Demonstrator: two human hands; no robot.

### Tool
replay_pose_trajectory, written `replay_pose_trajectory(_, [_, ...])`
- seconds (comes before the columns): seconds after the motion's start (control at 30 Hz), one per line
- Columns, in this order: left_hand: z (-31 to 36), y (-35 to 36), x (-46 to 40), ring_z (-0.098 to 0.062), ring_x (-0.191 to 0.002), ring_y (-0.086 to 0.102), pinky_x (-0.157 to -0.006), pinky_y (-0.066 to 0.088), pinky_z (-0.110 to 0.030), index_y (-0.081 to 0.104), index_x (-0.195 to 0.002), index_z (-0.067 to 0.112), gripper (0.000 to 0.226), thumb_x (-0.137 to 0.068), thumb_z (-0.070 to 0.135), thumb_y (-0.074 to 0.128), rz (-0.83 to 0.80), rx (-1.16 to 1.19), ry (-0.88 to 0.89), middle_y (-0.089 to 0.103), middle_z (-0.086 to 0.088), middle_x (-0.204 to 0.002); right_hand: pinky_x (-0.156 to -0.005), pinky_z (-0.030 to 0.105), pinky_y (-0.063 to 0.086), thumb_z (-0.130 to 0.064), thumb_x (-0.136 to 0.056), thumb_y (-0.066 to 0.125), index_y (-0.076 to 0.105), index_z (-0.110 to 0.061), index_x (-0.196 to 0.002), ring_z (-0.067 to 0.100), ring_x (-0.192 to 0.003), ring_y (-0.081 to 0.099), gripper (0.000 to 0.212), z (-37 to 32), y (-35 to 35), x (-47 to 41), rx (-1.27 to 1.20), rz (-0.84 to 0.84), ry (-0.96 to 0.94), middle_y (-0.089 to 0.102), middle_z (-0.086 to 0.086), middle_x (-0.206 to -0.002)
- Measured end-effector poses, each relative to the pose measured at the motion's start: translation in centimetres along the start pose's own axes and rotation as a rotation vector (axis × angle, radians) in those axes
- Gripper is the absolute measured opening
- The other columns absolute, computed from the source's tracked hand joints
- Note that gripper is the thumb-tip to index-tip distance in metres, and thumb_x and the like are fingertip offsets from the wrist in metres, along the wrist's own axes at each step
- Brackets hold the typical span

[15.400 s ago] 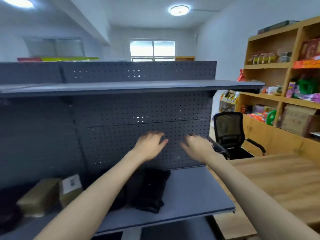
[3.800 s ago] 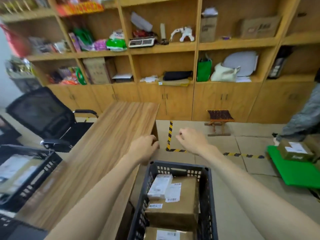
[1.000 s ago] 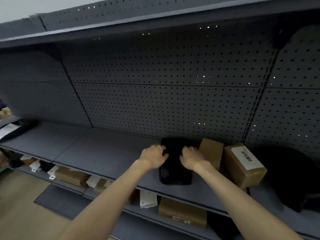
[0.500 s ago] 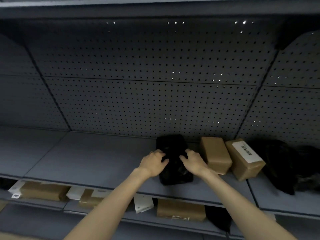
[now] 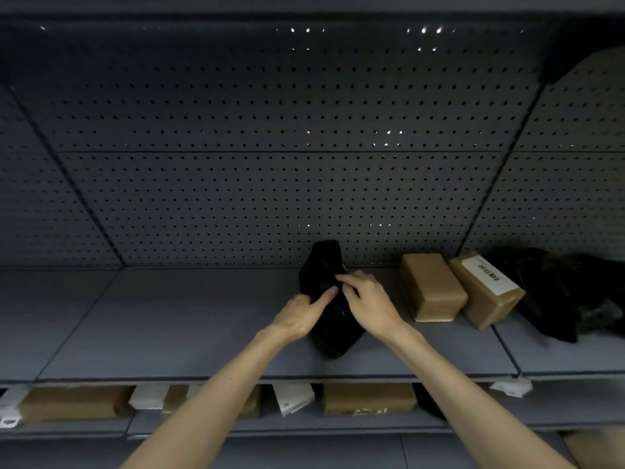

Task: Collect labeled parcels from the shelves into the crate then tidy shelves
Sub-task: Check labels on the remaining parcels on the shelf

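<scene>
Two hands meet on a black bag lying on the grey shelf, just left of a plain brown box and a labeled box that stand side by side against the pegboard back. Left hand lies against the near-left side of the bag, fingers fairly straight and pointing across its top toward the other hand; whether the thumb grips underneath cannot be told. Right hand is curled over the top, fingertips pinching or pressing the soft material. Both forearms reach up and forward, converging at the bag. For a clean tidy, the soft bag is best gathered from both flanks and slid, not lifted by one fold, since loose plastic may sag or snag; keeping it off the plain brown box avoids nudging the row. More dark bags lie at far right; the lower shelf holds further parcels. The crate is out of view
</scene>
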State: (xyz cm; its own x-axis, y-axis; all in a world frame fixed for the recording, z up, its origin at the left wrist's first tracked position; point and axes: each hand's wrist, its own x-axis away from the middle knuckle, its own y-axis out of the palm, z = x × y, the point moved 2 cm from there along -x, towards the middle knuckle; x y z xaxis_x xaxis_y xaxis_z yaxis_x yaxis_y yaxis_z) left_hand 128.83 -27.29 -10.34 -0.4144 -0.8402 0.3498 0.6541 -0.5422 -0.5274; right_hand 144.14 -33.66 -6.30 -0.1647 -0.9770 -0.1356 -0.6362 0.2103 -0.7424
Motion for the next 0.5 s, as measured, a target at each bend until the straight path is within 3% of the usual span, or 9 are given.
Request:
replay_pose_trajectory(0.13, [-0.9,-0.6,0.0,-0.017,-0.102,0.066,-0.089,0.054,-0.031,0.067,-0.125,0.023,0.066,-0.089,0.075,0.044,0.0,0.025,0.043,0.07,-0.002,-0.115,-0.093,0.017,0.032,-0.01,-0.098,0.051,0.062,-0.014,-0.13,0.017,-0.119,0.046,0.034,-0.9,1.1,0.2,0.017,0.004,-0.055,0.057,0.001,-0.127])
replay_pose_trajectory(0.23, [-1.5,-1.3,0.2,-0.017,-0.11,0.064,-0.097,0.052,-0.037,0.059,-0.134,0.028,0.07,-0.084,0.075,0.047,0.033,0.057,0.081,0.067,-0.002,-0.124,-0.089,0.017,0.034,-0.013,-0.097,0.055,0.065,-0.018,-0.124,0.012,-0.113,0.048,0.03,-1.1,1.6,0.4,-0.054,-0.005,-0.064,0.058,-0.004,-0.12])
replay_pose_trajectory(0.33, [-2.2,-2.3,0.4,-0.022,-0.137,0.045,-0.112,0.04,-0.047,0.026,-0.152,0.042,0.083,-0.08,0.074,0.05,0.098,0.062,0.139,0.047,0.0,-0.149,-0.09,0.022,0.047,-0.014,-0.096,0.058,0.069,-0.022,-0.113,0.007,-0.105,0.058,0.022,-1.3,1.5,0.5,-0.265,0.073,0.003,0.063,-0.007,-0.112])
replay_pose_trajectory(0.4, [-2.6,-2.9,1.0,-0.02,-0.149,0.027,-0.119,0.029,-0.051,0.007,-0.153,0.055,0.08,-0.088,0.067,0.052,0.097,0.076,0.173,0.028,0.002,-0.162,-0.085,0.012,0.045,-0.012,-0.096,0.057,0.07,-0.021,-0.105,0.0,-0.098,0.059,0.019,-1.3,1.2,0.8,-0.319,0.175,0.04,0.064,-0.006,-0.108])
replay_pose_trajectory(0.5, [-3.5,-3.7,1.3,-0.019,-0.152,0.016,-0.122,0.02,-0.047,0.014,-0.153,0.057,0.065,-0.099,0.051,0.05,0.095,0.064,0.2,0.018,0.006,-0.165,-0.08,0.014,0.041,-0.01,-0.098,0.054,0.069,-0.016,-0.106,0.006,-0.094,0.057,0.019,-0.4,1.3,0.8,-0.237,0.203,0.138,0.063,-0.001,-0.108])
